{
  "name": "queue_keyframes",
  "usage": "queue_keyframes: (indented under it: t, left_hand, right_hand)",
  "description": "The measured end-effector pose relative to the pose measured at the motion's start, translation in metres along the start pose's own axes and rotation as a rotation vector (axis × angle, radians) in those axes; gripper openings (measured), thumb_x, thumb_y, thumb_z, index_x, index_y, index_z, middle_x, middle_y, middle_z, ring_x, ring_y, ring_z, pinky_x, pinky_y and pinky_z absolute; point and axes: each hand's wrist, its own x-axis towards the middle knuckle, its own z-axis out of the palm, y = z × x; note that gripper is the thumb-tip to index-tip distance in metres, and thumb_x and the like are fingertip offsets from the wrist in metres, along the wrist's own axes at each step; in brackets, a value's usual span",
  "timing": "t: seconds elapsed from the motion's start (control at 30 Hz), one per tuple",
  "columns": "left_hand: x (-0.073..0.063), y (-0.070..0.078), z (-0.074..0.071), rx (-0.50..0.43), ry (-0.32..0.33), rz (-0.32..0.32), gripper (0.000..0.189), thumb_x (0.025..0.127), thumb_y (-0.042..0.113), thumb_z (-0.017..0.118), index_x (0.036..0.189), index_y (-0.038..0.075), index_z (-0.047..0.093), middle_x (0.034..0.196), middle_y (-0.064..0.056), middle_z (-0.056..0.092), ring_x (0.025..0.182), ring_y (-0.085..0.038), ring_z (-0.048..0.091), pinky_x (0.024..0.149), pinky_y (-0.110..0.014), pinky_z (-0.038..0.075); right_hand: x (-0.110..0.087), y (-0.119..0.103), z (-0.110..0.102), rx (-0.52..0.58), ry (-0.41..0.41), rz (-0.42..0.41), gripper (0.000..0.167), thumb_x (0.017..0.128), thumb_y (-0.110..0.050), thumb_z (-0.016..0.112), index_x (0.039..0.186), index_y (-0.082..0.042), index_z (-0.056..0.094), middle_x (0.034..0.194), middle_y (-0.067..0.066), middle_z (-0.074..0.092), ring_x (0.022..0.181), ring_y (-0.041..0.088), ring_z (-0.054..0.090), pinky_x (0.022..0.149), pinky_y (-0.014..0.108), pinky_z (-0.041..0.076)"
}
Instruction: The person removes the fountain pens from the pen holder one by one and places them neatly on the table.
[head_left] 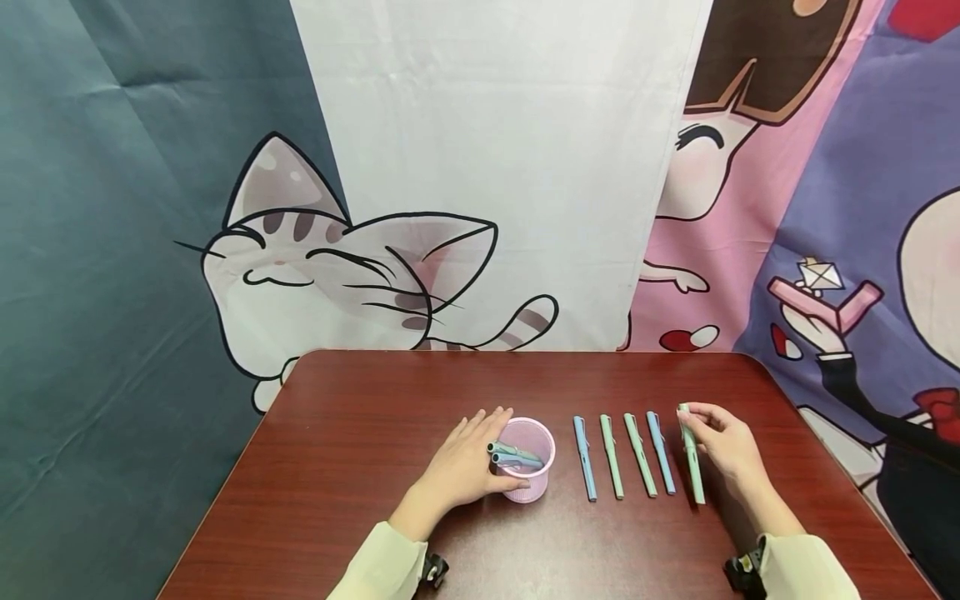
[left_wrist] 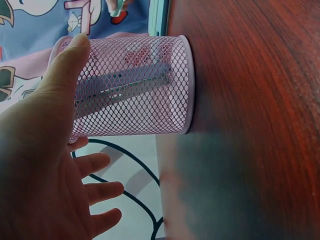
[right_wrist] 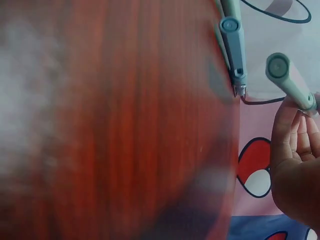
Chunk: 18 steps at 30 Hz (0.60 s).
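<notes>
A pink mesh pen holder (head_left: pixel 527 492) stands upright on the table with a few pens (head_left: pixel 517 456) leaning in it. My left hand (head_left: pixel 468 458) is at its left side, thumb along the near wall, the other fingers straight and spread. In the left wrist view, the thumb (left_wrist: pixel 70 62) lies against the mesh. Thumb and fingertips of my right hand (head_left: pixel 723 442) pinch a light green pen (head_left: pixel 692 458) near its upper end. The right wrist view shows that pen (right_wrist: pixel 292 82) held off the tabletop. Left of it, blue and green pens (head_left: pixel 636 457) lie in a row.
The dark red wooden table (head_left: pixel 375 417) reaches back to a printed cloth backdrop (head_left: pixel 510 167) with cartoon figures. A black wrist device (head_left: pixel 435 571) is worn on the left wrist, another (head_left: pixel 746 571) on the right.
</notes>
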Motion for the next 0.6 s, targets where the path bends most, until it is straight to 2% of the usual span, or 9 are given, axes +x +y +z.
queue_keyframes:
  t: [0.17, 0.43, 0.6]
  left_hand:
    - [0.000, 0.000, 0.000, 0.000, 0.001, 0.001, 0.109, 0.076, 0.072, 0.074, 0.161, 0.023, 0.027, 0.163, -0.003, 0.037, 0.150, -0.033, 0.033, 0.123, -0.052, 0.024]
    - [0.000, 0.000, 0.002, 0.002, 0.003, 0.000, 0.108, 0.077, 0.071, 0.073, 0.162, 0.023, 0.026, 0.163, -0.002, 0.036, 0.150, -0.032, 0.033, 0.123, -0.052, 0.024]
    - [0.000, -0.002, 0.003, 0.008, 0.008, 0.003, 0.108, 0.077, 0.071, 0.074, 0.162, 0.023, 0.026, 0.163, -0.002, 0.036, 0.149, -0.033, 0.034, 0.123, -0.051, 0.025]
  right_hand:
    - [0.009, 0.004, -0.001, -0.029, -0.031, 0.020, 0.060, 0.095, -0.044, 0.070, 0.131, 0.002, 0.058, 0.089, -0.023, 0.065, 0.077, 0.001, 0.062, 0.066, 0.023, 0.058]
    - [0.020, 0.011, -0.004, -0.104, -0.096, 0.054, 0.062, 0.094, -0.046, 0.070, 0.133, 0.001, 0.057, 0.095, -0.004, 0.065, 0.077, 0.006, 0.061, 0.067, 0.026, 0.058]
    - [0.027, 0.015, -0.005, -0.135, -0.146, 0.079, 0.061, 0.093, -0.045, 0.072, 0.129, 0.002, 0.056, 0.095, 0.001, 0.063, 0.078, 0.009, 0.060, 0.067, 0.028, 0.058]
